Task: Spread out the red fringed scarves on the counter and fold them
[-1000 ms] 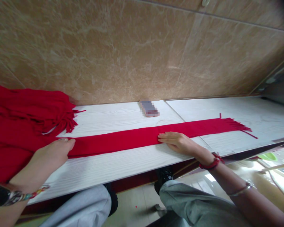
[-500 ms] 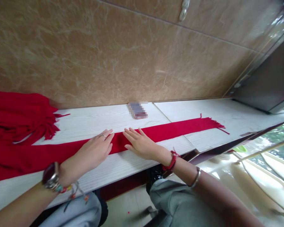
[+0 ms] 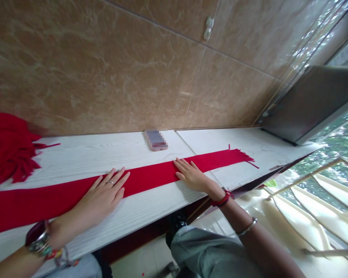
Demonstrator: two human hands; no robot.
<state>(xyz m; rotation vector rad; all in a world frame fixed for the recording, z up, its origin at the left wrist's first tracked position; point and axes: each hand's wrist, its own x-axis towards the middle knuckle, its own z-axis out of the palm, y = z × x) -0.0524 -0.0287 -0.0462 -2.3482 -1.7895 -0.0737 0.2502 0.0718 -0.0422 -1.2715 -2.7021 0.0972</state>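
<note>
The fringed red scarf [image 3: 150,177] lies lengthwise on the near side of the smartphone [image 3: 156,141]. The left hand [image 3: 97,201], left of the smartphone, and the right hand [image 3: 193,178], right of it, rest open and flat, gripping nothing. Light, even pressure from 2 palms should smooth it without skewing the edges

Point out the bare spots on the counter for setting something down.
Behind the scarf: between heap and phone, and from phone to grey box. In front: a narrow patch of counter between left hand and right hand. Crowded: the left end, under heap and scarf.
</note>
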